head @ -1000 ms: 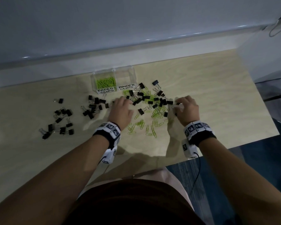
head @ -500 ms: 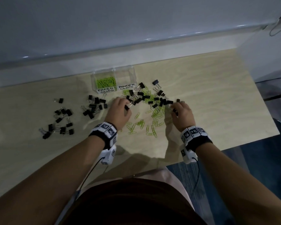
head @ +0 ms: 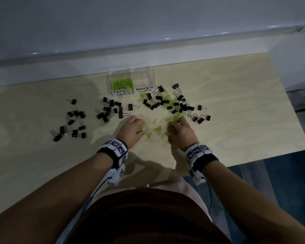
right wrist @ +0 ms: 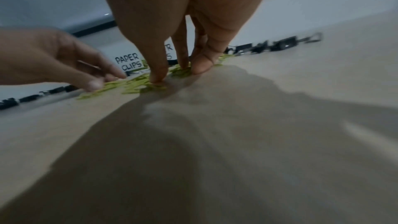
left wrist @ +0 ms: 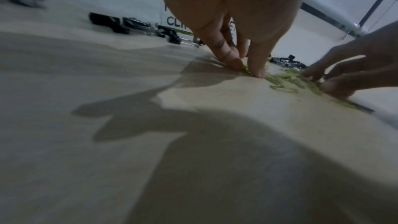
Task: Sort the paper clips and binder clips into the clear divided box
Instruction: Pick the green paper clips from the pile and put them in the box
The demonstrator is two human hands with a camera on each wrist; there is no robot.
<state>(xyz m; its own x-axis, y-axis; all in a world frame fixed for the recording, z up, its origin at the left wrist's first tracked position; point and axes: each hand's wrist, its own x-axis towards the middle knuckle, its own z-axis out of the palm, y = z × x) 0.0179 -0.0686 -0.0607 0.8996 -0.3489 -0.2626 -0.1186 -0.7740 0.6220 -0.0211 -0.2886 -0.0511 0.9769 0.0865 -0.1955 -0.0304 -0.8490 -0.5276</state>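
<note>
The clear divided box [head: 130, 72] stands at the back of the table; its left cell, labelled PAPER CLIPS, holds green paper clips [head: 121, 84], and nothing shows in the BINDER CLIPS cell [head: 144, 80]. A mixed pile [head: 165, 103] of black binder clips and green paper clips lies in front of it. Loose green paper clips [head: 156, 129] lie between my hands. My left hand [head: 133, 128] pinches green clips against the table with thumb and finger [left wrist: 247, 69]. My right hand [head: 179, 131] closes thumb and fingertips on a small heap of green clips [right wrist: 178, 72].
Two separate groups of black binder clips lie on the left [head: 72, 124] and left of centre [head: 111, 110]. More binder clips [head: 201, 118] lie right of my right hand. The table's front edge [head: 253, 159] runs close behind my right wrist. A wall rises behind the box.
Both hands drew back toward me from the mixed pile and came closer together. They now bear on the loose green paper clips nearer the front.
</note>
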